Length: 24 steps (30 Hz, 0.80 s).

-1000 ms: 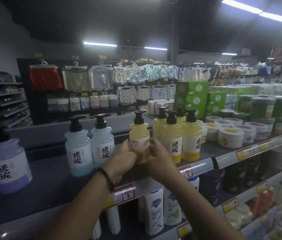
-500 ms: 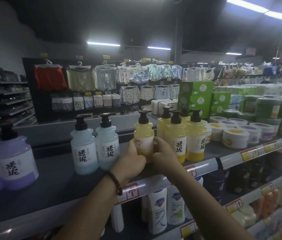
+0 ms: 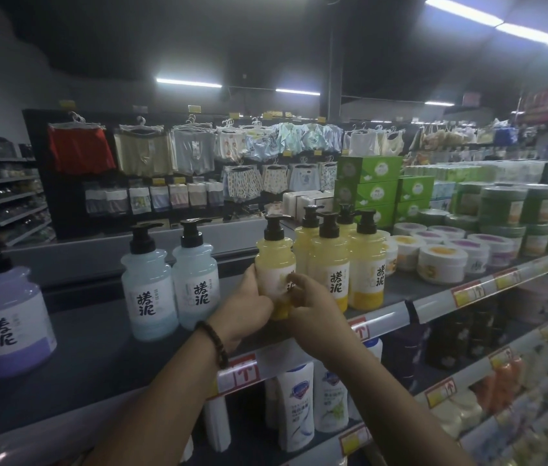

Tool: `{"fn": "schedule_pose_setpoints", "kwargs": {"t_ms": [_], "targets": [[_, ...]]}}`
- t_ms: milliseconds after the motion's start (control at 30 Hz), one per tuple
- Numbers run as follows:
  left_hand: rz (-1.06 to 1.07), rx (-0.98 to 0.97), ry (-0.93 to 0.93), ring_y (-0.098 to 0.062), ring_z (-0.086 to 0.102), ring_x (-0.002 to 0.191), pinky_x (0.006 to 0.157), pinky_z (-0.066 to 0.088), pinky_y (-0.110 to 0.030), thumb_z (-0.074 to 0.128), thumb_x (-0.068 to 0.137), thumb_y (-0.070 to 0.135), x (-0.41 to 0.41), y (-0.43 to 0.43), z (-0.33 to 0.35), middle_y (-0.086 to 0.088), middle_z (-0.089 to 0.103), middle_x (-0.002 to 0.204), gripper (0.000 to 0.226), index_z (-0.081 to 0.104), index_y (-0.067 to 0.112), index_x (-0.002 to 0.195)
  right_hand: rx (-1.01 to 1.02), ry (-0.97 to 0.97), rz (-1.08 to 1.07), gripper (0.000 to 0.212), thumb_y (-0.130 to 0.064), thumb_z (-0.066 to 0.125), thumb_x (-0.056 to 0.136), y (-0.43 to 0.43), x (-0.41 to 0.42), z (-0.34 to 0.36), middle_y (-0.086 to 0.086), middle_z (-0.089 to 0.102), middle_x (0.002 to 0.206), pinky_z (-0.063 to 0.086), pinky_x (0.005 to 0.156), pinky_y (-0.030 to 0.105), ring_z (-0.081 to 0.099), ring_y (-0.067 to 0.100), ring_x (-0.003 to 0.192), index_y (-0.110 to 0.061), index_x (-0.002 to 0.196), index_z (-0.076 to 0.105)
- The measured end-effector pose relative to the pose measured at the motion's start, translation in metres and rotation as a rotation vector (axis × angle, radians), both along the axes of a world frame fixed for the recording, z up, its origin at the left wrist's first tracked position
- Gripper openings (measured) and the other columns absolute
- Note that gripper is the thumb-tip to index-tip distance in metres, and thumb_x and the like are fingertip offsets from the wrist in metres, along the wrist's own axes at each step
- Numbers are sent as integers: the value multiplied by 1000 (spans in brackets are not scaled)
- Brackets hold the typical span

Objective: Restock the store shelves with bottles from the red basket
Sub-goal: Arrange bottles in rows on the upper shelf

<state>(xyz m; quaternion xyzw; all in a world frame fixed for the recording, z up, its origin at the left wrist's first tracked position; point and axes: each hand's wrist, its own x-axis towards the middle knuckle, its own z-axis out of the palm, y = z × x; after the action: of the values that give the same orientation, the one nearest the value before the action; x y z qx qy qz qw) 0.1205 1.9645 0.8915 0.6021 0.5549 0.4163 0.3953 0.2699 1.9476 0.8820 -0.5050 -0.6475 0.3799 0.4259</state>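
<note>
Top shelf [image 3: 97,348] ahead: yellow pump bottles [image 3: 331,264] ranked on the right, two pale blue bottles [image 3: 150,290] to the left. Between them my yellow bottle [image 3: 274,260] stands near the front edge, just beside the yellow row. My left hand [image 3: 249,309] and right hand [image 3: 314,309] are both wrapped round its lower body, fingers [image 3: 294,280] curled over the label. Placing step, I reckon; next, release gently without tipping. Red basket's out of sight.

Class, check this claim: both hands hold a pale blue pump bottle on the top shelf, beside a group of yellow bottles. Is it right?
No. The head view shows the left hand and right hand holding a yellow bottle, not a pale blue one. It is on the top shelf, beside the other yellow bottles.
</note>
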Motion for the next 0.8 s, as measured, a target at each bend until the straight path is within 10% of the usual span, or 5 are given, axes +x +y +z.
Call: {"fn": "schedule_pose_setpoints", "kwargs": {"t_ms": [467, 600, 800], "targets": [[-1, 44, 46, -2, 60, 107, 81, 49, -22, 69, 97, 9, 3, -17, -10, 15, 63, 119, 72, 32, 36, 153, 10, 102, 14, 74, 3, 53, 79, 14, 1, -20, -4, 73, 131, 60, 104, 47, 67, 18, 126, -24, 148, 58], [10, 35, 113, -9, 57, 115, 100, 49, -34, 66, 96, 8, 1, -14, -9, 16, 57, 121, 81, 24, 37, 159, -15, 84, 16, 79, 4, 55, 81, 10, 2, -15, -1, 66, 142, 56, 109, 50, 60, 23, 137, -23, 155, 51], [-44, 35, 149, 0, 54, 102, 79, 47, -19, 63, 97, 3, 4, -14, -6, 21, 55, 114, 82, 21, 34, 160, -58, 70, 18, 73, 16, 49, 94, -5, 14, -2, 8, 57, 153, 54, 74, 9, 53, 11, 127, -9, 162, 39]]}}
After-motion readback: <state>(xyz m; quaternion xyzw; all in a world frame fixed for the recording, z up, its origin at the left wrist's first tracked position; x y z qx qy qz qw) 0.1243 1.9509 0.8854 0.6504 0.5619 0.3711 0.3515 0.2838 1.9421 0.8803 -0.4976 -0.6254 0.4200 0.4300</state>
